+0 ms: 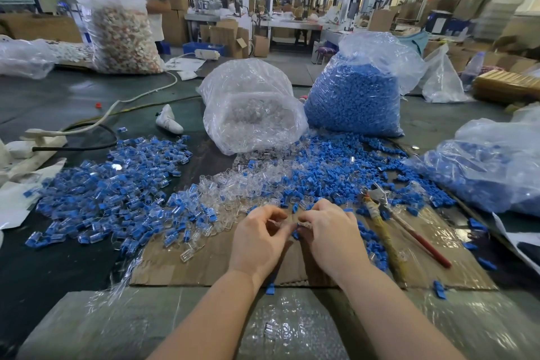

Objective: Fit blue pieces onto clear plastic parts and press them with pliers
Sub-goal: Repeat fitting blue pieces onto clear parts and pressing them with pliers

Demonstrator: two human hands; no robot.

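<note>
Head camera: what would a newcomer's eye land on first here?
Probably the tall bag of blue pieces at the back right, beside the bag of clear parts. Then the blue-and-clear pile spread at left. In front, the left hand and right hand pinch a small part together; the pliers lie at right.

No text, label, brand or number is legible anywhere here
</note>
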